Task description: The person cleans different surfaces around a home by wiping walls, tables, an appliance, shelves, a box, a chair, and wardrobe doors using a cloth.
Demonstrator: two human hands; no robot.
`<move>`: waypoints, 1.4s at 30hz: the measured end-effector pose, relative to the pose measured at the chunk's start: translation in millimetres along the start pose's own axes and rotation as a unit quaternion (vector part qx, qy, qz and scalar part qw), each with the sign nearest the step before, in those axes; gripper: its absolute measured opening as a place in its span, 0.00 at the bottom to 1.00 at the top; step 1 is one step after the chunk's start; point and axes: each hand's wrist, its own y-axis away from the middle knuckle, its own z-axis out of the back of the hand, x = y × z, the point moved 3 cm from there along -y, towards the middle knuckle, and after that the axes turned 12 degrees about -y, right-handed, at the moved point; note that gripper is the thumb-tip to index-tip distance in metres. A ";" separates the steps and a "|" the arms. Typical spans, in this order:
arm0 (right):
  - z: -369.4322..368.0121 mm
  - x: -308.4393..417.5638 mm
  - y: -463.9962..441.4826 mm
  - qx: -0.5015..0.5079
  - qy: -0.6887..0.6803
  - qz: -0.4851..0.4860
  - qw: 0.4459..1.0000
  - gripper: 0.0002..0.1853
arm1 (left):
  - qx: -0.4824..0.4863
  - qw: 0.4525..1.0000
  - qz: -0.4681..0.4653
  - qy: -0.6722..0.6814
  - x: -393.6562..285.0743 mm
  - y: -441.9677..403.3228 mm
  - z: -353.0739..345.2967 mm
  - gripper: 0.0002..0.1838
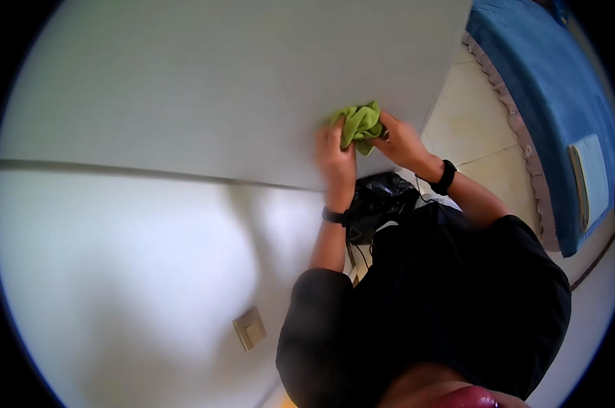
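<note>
A crumpled green cloth (359, 126) is bunched between my two hands, in front of a large pale grey panel (219, 81). My left hand (336, 158) grips the cloth from the left, its fingers curled into the folds and its outer edge slightly blurred. From the right, my right hand (401, 141) has its fingers closed on the other side of the same cloth. Black bands circle both wrists. Whether the cloth touches the panel, I cannot tell.
Below my hands sits a black plastic bag (382, 197). A white wall with a switch plate (250, 329) lies at the lower left. To the right, beyond pale floor tiles (474, 112), is a bed with a blue cover (545, 88) and a folded light-coloured item (590, 178).
</note>
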 end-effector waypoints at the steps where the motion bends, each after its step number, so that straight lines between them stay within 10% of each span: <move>1: 19.0 0.9 5.8 -0.022 0.000 -0.003 1.000 0.21 | 0.008 1.000 -0.006 0.017 -15.7 -0.9 -9.0 0.27; 10: 126.7 16.3 -1.9 -0.252 -0.006 0.150 0.956 0.23 | -0.038 0.985 -0.096 0.140 -112.6 -37.8 -75.9 0.29; 24: 157.8 -105.9 -42.4 0.159 -0.249 0.087 0.952 0.23 | -0.181 0.972 -0.054 -0.143 -121.4 39.1 -161.6 0.26; 42: 134.3 -217.7 -131.6 0.391 -0.251 -0.042 0.885 0.20 | 0.052 0.950 0.236 -0.198 -153.3 36.7 -252.5 0.36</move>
